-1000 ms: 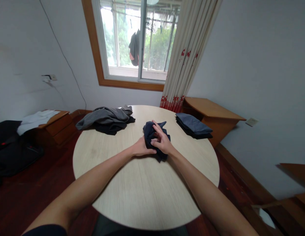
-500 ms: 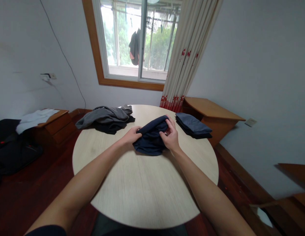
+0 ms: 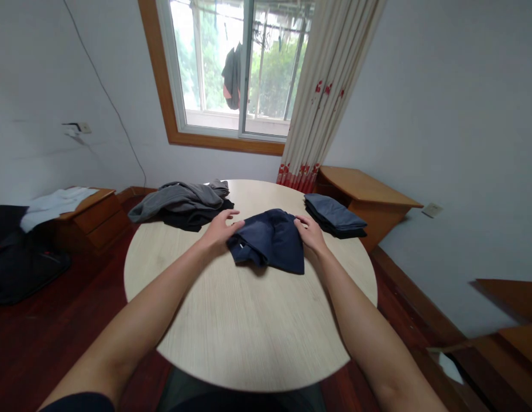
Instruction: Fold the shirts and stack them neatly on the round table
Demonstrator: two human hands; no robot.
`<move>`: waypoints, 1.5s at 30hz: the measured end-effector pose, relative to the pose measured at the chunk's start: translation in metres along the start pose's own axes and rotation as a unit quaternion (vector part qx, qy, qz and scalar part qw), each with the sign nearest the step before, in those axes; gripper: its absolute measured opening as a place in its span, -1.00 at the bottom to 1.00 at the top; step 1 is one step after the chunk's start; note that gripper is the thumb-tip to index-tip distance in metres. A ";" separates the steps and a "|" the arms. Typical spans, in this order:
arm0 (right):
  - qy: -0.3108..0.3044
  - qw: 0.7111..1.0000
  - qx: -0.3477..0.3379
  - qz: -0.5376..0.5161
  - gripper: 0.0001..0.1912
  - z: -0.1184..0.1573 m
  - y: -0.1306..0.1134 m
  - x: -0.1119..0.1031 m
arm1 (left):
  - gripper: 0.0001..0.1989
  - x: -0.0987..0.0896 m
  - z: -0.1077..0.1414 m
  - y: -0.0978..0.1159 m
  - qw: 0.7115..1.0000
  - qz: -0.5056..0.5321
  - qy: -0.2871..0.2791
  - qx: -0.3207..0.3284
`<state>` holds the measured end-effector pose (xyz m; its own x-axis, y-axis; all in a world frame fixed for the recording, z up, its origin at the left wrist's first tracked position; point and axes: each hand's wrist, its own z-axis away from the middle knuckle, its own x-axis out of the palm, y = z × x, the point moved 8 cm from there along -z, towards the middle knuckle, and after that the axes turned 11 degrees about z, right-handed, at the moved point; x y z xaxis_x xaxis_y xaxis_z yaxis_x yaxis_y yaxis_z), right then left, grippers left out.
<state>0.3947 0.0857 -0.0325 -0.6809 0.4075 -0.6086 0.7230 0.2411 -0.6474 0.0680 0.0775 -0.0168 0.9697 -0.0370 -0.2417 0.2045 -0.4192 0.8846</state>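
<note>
A dark navy garment point(image 3: 274, 240), loosely folded and rumpled, lies in the middle of the round table point(image 3: 249, 326). A small white mark shows near its left lower corner. My left hand point(image 3: 218, 230) is at its left edge, fingers apart, the thumb close to or touching the cloth. At the upper right edge, my right hand point(image 3: 310, 233) has its thumb and fingertips closed on the fabric. To the right sits a stack of folded dark clothes point(image 3: 337, 216), blue-grey on top and black below. A heap of grey and black clothes point(image 3: 184, 200) lies at the back left.
A wooden desk point(image 3: 369, 186) stands beyond the table's right side, by the curtain point(image 3: 326, 97) and window point(image 3: 231, 68). At left, a low wooden cabinet point(image 3: 94, 220) bears white cloth, with a black bag point(image 3: 30, 269) beside it.
The navy garment has opened out lower and flatter, its right part now spread downward. My left hand has loosened and shifted slightly left; my right hand has moved right to its edge.
</note>
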 end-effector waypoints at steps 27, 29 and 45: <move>-0.039 0.997 -0.050 0.041 -0.80 0.005 -0.028 -0.016 | -0.90 -0.012 0.007 0.041 0.951 -0.267 0.024 0.154; 0.053 0.997 -0.044 0.017 -0.78 0.006 -0.031 -0.032 | -0.86 -0.039 0.008 0.055 0.947 -0.241 0.121 0.173; -0.175 0.980 -0.044 -0.082 -0.16 0.013 -0.006 0.011 | -0.46 -0.020 -0.004 0.006 0.982 -0.097 -0.141 0.077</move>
<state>0.3809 0.0775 -0.0413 -0.7763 0.0327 -0.6295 0.5968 0.3594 -0.7174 0.0502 0.0792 -0.0050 0.8342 -0.1841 -0.5199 0.3382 -0.5739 0.7459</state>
